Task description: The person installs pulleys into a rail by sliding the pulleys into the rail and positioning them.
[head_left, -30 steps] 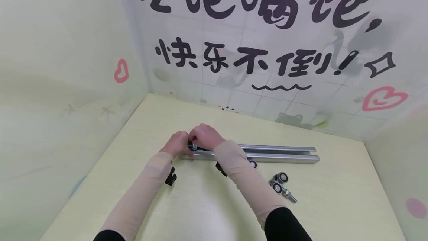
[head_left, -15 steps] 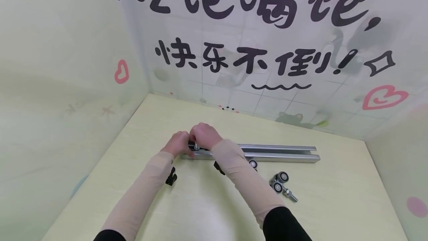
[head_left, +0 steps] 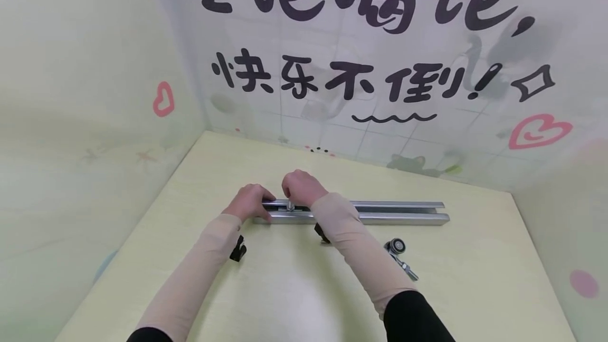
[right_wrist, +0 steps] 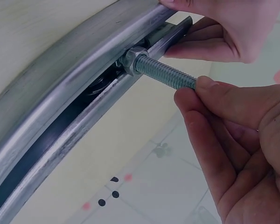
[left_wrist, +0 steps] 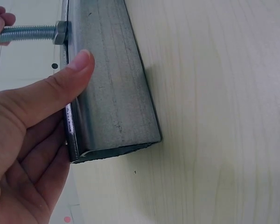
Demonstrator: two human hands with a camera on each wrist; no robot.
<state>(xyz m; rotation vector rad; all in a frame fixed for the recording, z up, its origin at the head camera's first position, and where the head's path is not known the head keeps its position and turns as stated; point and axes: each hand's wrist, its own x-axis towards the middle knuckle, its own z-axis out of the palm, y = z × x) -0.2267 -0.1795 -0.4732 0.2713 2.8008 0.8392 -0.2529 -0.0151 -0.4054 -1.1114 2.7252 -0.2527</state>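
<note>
Fingers (right_wrist: pixel 186 99) of my right hand (head_left: pixel 304 188) pinch the free end of the threaded bolt (right_wrist: pixel 165 72); just below them, its nut (right_wrist: pixel 134 60) sits at the slot of the steel channel (left_wrist: pixel 112 79). Beside them, my left hand (head_left: pixel 248 202) grips the channel's end. Tilting the bolt might jam it against the slot's edge; a slack left grip could let the channel slip. Beneath my fingers, the channel's inside is too dark to read. Nearer my body, my right sleeve (head_left: pixel 358 247) partly covers a roller trolley (head_left: pixel 398 246) and a black part (head_left: pixel 321 232).
</note>
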